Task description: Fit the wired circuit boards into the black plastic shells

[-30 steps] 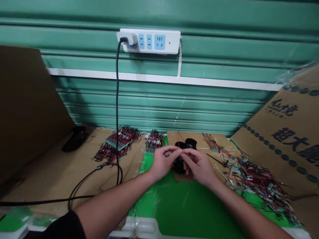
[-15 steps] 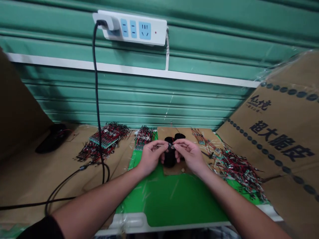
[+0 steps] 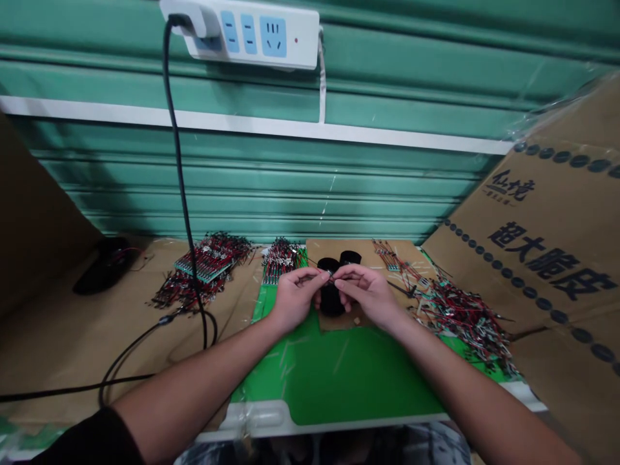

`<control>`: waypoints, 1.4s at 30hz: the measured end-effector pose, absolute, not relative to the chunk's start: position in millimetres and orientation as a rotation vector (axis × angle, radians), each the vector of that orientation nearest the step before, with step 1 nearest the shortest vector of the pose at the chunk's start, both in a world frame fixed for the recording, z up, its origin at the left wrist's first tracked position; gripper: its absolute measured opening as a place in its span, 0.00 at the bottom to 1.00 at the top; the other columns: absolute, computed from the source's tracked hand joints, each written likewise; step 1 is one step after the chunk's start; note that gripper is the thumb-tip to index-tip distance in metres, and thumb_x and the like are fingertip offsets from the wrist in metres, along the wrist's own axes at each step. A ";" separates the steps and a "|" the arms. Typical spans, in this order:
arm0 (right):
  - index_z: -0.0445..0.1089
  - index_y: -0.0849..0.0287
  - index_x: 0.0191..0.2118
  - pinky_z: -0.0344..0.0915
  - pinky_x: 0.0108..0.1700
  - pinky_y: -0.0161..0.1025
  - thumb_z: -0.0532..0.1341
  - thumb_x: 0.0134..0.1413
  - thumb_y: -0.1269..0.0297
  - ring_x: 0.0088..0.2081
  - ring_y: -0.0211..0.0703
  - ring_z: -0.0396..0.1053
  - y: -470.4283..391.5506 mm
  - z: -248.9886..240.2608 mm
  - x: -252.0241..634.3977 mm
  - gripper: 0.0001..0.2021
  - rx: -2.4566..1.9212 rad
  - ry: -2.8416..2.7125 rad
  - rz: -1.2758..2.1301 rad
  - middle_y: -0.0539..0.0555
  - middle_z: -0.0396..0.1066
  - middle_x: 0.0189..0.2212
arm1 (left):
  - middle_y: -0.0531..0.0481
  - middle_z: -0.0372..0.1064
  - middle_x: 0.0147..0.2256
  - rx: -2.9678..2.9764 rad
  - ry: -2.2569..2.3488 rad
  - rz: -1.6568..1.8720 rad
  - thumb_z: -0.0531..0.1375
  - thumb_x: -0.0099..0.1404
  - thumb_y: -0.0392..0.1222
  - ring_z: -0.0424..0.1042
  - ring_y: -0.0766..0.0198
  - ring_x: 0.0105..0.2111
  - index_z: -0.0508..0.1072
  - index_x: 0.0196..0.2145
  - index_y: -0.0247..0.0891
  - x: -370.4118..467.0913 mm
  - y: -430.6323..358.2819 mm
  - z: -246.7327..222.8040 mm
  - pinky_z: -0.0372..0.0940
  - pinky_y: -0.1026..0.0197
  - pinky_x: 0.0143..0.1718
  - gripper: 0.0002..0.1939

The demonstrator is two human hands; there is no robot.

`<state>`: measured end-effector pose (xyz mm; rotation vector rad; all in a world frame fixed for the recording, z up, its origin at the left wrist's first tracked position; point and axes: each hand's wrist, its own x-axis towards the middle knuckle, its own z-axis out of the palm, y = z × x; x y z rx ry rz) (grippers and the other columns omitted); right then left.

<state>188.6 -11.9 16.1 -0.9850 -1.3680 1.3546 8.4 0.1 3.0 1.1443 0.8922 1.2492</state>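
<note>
The green ribbed wall (image 3: 271,174) is fronted by a green-topped desk (image 3: 358,381), which is bordered on the right by a printed carton (image 3: 547,226). Near the carton, a tangled heap of wired parts (image 3: 469,316) is spread. At the middle, the left hand (image 3: 300,297) and right hand (image 3: 372,297) are brought together, thumbs and forefingers closed. A black cylinder (image 3: 331,303) is framed between them. At their meeting fingertips a small part (image 3: 331,273) is pinched, its details too tiny to be told.

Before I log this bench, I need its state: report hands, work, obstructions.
Left hand and right hand pinching a small piece, detail unclear. Black cylinder between them. Black cable hangs left, apart from both hands.
</note>
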 end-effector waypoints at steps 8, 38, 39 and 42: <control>0.71 0.58 0.43 0.63 0.15 0.30 0.70 0.57 0.49 0.17 0.34 0.65 -11.2 16.0 200.3 0.18 -1.006 -1.549 1.487 0.46 0.72 0.25 | 0.52 0.71 0.23 1.274 0.860 1.215 0.74 0.56 0.56 0.67 0.69 0.20 0.77 0.33 0.34 8.5 0.3 2.5 0.61 0.67 0.21 0.22; 0.79 0.60 0.46 0.68 0.25 0.35 0.73 0.55 0.52 0.23 0.39 0.70 -1.4 6.9 209.0 0.19 -1.100 -1.558 0.833 0.51 0.73 0.25 | 0.49 0.73 0.35 1.281 1.223 1.157 0.74 0.47 0.46 0.70 0.60 0.34 0.74 0.41 0.34 14.5 4.4 -16.5 0.63 0.60 0.37 0.25; 0.80 0.58 0.45 0.68 0.26 0.35 0.73 0.56 0.53 0.25 0.39 0.71 -1.9 6.3 209.0 0.16 -1.084 -1.624 0.755 0.53 0.75 0.29 | 0.50 0.72 0.33 1.259 1.184 1.160 0.73 0.48 0.48 0.69 0.61 0.33 0.75 0.37 0.35 14.4 4.4 -15.7 0.62 0.61 0.36 0.22; 0.81 0.55 0.43 0.68 0.28 0.35 0.71 0.59 0.55 0.31 0.40 0.72 -1.0 2.8 209.8 0.11 -1.027 -1.785 0.552 0.56 0.77 0.40 | 0.53 0.72 0.30 1.134 1.055 1.178 0.71 0.49 0.50 0.67 0.62 0.31 0.76 0.34 0.35 15.3 3.6 -14.7 0.61 0.62 0.34 0.19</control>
